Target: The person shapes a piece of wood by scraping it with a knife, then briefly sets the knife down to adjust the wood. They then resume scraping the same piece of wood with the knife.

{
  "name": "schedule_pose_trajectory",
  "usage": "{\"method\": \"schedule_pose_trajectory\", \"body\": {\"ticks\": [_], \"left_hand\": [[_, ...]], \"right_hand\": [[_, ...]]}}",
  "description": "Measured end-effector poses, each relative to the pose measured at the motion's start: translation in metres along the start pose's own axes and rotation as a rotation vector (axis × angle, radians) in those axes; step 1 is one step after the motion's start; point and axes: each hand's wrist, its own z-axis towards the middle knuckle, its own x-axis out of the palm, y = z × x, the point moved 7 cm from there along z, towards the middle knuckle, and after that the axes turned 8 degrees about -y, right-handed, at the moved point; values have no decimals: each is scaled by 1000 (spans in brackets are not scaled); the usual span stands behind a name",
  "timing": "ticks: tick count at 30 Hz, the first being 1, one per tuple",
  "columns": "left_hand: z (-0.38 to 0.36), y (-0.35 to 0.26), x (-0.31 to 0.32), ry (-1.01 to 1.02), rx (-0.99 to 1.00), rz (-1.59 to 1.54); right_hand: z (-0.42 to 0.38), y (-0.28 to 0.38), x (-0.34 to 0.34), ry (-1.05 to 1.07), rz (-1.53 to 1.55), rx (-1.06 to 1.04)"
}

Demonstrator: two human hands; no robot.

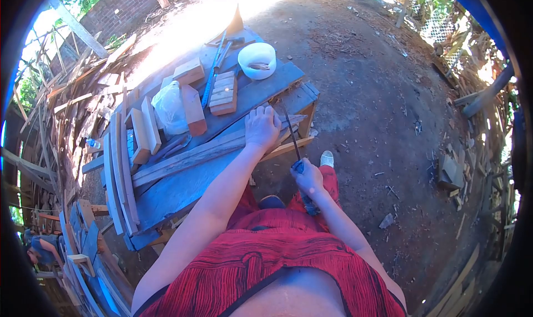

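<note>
Several blocks (pixel 224 93) and a bowl (pixel 255 51) lie beyond the plank (pixel 194 156).

your right hand (pixel 307 178) hides the grip of the long dark blade (pixel 292 134). you can't identify the small pieces in the white bowl (pixel 255 53) or the plastic bag's (pixel 169 109) contents; the person (pixel 44 249) at lower left is partly hidden.

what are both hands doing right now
Left hand: pressed down on the long wood strips, fingers curled.
Right hand: closed on the handle of a saw-like tool.
</note>
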Motion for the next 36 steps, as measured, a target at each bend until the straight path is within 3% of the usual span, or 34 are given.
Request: {"method": "schedule_pose_trajectory", "body": {"ticks": [26, 36], "left_hand": [[3, 2, -2, 0, -31, -41], [1, 1, 2, -3, -20, -14]], "right_hand": [[-2, 2, 1, -37, 129, -42], [-51, -18, -32, 33, -166, -1]]}}
